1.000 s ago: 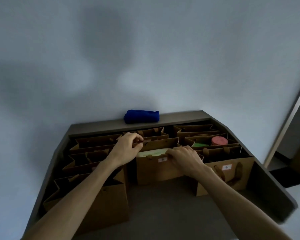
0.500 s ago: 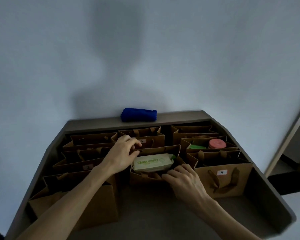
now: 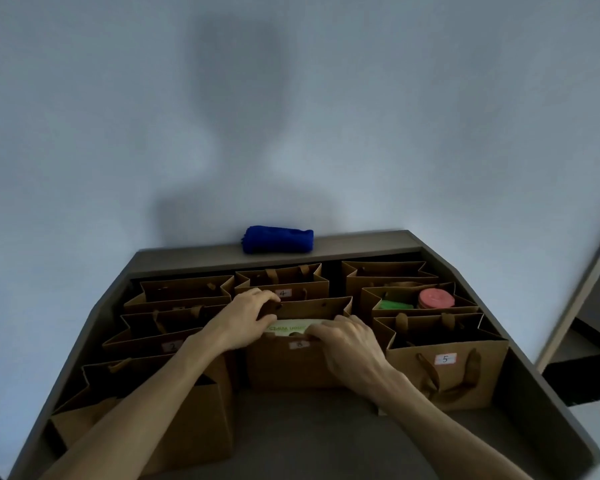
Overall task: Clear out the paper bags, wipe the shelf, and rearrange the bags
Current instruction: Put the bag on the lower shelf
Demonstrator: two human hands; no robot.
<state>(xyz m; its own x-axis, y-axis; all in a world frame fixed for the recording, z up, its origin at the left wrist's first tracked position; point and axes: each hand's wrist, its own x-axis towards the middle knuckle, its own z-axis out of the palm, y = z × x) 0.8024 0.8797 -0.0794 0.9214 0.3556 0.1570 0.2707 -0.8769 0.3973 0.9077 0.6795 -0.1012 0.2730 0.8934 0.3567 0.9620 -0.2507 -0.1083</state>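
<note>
Judging from how the bags lie, the task is barely begun: the brown paper bags are all on the shelf (image 3: 312,427) in rows, nothing has been wiped, and the rolled blue cloth (image 3: 278,240) is left untouched on the back ledge. The middle bag (image 3: 291,365), set in the centre column between its neighbours, is gripped at its top rim by both hands. The left hand (image 3: 246,318) is closed on the rear edge of the bag's mouth; the right hand (image 3: 343,344) is clamped over the front edge, with the fingers curled down across it. Clearing, wiping and rearranging are all still to be done.

A pale packet with green lettering (image 3: 288,328) is seen lying inside the held bag, just under the fingers. A pink round lid (image 3: 436,298) and a green item (image 3: 395,304) are held in a bag of the right column. The bag numbered 5 (image 3: 445,379) stands at the front right, and its contents are hidden. The left column's bags appear dark inside; what is in them cannot be told.
</note>
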